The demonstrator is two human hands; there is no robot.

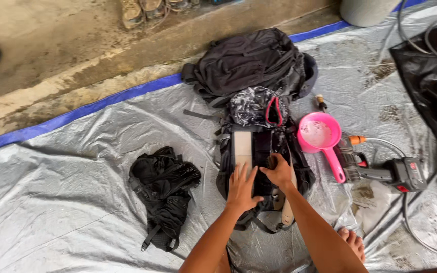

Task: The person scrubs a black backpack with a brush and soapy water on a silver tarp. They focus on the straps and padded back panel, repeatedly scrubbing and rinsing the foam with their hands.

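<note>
While the camera looks straight down from head height, two bare forearms rise from the bottom centre of the frame onto a wet black backpack [259,151] lying on a silver-grey tarp [67,202]. At the very bottom right, the toes of a bare foot [352,240] rest on the tarp.

Left hand [241,187], just below the frame's centre, lies flat on the backpack with its fingers spread apart, holding nothing. Right hand [279,172], touching its neighbour on the right, has its fingers curled together on a small brownish thing pressed against the backpack; what that thing is cannot be made out.

Left of the hands, a crumpled smaller black bag [163,192] with loose straps lies on the tarp, apart from the backpack. Right of the hands, a pink plastic scoop [322,136] with a long handle lies just beside the backpack. Further right sits a grey and black spray gun [395,174] with an orange tip and a thin hose.

Above the backpack, towards the upper centre, a second, larger dark backpack [249,60] touches its top end. A blue edge [77,114] of the tarp runs diagonally across the upper left, with bare concrete floor [51,45] beyond it. Worn shoes [142,10] stand at the top edge, and black sheeting [431,76] fills the upper right.
</note>
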